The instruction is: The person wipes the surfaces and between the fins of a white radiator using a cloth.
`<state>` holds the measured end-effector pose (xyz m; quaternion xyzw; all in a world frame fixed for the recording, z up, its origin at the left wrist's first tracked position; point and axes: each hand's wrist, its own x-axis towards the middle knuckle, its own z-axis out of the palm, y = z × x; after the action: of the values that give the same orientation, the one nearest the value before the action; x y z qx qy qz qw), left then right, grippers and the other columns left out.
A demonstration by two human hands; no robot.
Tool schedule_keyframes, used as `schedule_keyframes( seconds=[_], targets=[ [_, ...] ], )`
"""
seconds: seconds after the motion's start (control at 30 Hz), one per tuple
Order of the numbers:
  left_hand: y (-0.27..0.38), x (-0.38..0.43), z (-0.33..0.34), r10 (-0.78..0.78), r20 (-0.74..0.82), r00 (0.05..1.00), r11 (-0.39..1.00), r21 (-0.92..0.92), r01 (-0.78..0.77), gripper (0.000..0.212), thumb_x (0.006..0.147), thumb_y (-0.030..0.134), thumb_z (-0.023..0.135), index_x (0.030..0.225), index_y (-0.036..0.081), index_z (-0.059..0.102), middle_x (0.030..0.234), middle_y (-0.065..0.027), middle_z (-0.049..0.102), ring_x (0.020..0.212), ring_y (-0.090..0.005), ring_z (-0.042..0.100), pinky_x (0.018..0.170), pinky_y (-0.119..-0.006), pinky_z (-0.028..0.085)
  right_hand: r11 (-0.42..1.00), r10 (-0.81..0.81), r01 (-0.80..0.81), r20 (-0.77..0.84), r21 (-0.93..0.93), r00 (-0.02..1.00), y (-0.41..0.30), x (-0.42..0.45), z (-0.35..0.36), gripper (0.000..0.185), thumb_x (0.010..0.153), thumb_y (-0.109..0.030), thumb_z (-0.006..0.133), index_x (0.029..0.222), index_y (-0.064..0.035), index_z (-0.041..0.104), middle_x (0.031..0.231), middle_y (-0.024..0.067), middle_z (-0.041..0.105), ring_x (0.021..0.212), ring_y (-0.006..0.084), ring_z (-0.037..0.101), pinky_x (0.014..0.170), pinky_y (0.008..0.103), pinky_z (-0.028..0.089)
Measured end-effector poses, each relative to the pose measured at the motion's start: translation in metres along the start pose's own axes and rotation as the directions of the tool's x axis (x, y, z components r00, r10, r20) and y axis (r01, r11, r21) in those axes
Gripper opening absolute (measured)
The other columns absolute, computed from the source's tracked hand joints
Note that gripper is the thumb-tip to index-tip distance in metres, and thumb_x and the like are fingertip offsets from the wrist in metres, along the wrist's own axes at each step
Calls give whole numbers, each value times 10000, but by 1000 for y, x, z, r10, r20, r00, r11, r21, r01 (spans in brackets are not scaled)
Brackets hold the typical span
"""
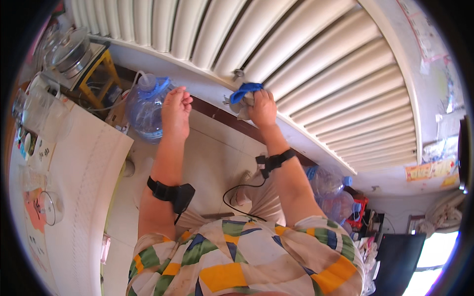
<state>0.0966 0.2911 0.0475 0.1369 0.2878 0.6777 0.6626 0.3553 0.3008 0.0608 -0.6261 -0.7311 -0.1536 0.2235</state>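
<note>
My right hand (264,108) grips a blue and grey cloth (245,97) at the lower edge of a cream ribbed radiator (296,48). Just above the cloth a small metal fitting (238,74) sticks out from the radiator. My left hand (177,108) is raised with its fingers curled in, and nothing shows in it. Behind that hand, on the floor, stands a large blue-tinted water bottle (142,111) with a pale tube at its neck. Each forearm wears a black strap; a cable runs from the right one.
On my left is a white table (89,155) with a glass cup (51,208) and a clear plastic jug (44,114). A lidded steel pot (72,53) stands on a yellow-legged stand (98,74). Several large bottles (335,201) lie at right, near a dark panel (398,259).
</note>
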Motion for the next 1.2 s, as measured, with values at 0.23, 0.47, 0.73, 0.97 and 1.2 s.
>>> schedule_keyframes(
  seconds=[0.23,0.47,0.73,0.97,1.2],
  targets=[
    [0,-3,5,-40,-46,998,998,41,42,120,900,182,622,1005,127,609,834,36,593,756,-74,545,694,-210,417,972,-233,197,-521,-124,821,48,73,-195,301,614,-104,713,847,-23,541,742,134,503,711,323,490,605,428,410],
    [-11,-4,6,-72,-74,995,993,89,78,95,912,175,608,986,116,618,830,28,608,739,-77,563,666,-211,430,839,-447,44,-642,-542,623,77,135,-229,429,653,-206,717,1026,-19,619,1067,153,629,937,347,574,853,424,451],
    [-20,-3,0,-100,-10,995,986,131,100,124,898,172,631,1005,110,627,868,22,599,789,-94,553,682,-221,418,993,-121,105,-600,-62,791,56,16,-75,467,667,-118,710,1125,-75,629,1151,164,600,1051,398,551,883,462,456],
    [-23,3,2,-113,44,993,978,179,104,134,896,180,636,1013,115,626,871,31,597,785,-90,549,675,-220,410,986,81,-109,-212,-123,974,46,-53,3,498,675,-171,712,1155,-104,598,1067,131,608,924,370,573,774,452,489],
    [-23,2,4,-115,27,993,974,201,108,133,893,185,643,1002,115,611,860,27,608,766,-74,560,676,-205,419,979,194,-142,-447,148,873,66,14,-169,393,640,-188,748,964,-24,600,614,105,542,556,290,550,553,392,481]
  ],
)
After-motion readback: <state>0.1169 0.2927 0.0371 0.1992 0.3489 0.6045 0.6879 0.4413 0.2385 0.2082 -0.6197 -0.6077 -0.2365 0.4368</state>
